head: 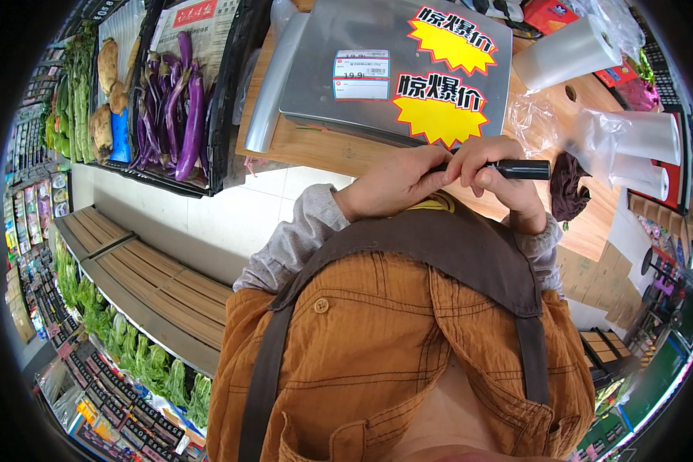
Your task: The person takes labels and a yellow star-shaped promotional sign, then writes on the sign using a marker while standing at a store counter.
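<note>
Both hands meet at the near edge of a grey metal plate (346, 34), possibly a scale's platform. My right hand (496, 173) grips a black marker pen (522, 169), whose thick end sticks out to the right. At the other end of the pen, my left hand (401, 179) pinches it; its tip is hidden by the fingers. Two yellow starburst price signs (446, 118) with red edges and black printed characters lie on the plate. Left of them is a small group of white price labels (361, 75) bearing print.
Rolls of clear plastic bags (566, 55) and a crumpled dark leafy scrap (569, 187) lie on the wooden table (589, 225). At left stands a black crate (222, 115) of purple eggplants (193, 127). A slatted shelf (156, 277) and leafy greens (144, 358) are lower left.
</note>
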Demonstrator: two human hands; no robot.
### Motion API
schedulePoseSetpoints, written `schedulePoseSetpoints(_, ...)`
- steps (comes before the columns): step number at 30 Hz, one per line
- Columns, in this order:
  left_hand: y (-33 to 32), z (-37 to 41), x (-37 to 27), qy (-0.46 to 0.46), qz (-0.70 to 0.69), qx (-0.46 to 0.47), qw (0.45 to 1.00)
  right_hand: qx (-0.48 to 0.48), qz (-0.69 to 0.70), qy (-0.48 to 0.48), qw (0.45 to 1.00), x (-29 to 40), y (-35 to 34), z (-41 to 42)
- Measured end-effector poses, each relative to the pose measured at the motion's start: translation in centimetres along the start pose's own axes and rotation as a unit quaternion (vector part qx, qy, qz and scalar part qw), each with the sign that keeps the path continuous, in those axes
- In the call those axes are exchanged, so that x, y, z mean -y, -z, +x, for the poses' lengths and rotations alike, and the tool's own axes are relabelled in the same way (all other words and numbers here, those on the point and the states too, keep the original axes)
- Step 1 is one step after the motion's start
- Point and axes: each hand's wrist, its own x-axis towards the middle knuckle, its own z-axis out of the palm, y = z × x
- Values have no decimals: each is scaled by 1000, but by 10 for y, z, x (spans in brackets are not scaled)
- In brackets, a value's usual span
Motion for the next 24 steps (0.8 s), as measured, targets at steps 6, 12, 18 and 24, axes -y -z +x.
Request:
schedulePoseSetpoints(6,-2,1,-7,47,-199,96,974,16,48,26,998,5,1,0)
schedulePoseSetpoints(12,10,-1,-7,77,-130,68,986,-22,54,60,997,4,3,-4)
schedulePoseSetpoints(18,38,-1,13,-4,231,-286,930,-89,23,34,995,7,13,-10)
schedulePoseSetpoints(24,43,5,32,-58,439,-307,842,-90,13,19,996,5,5,-7)
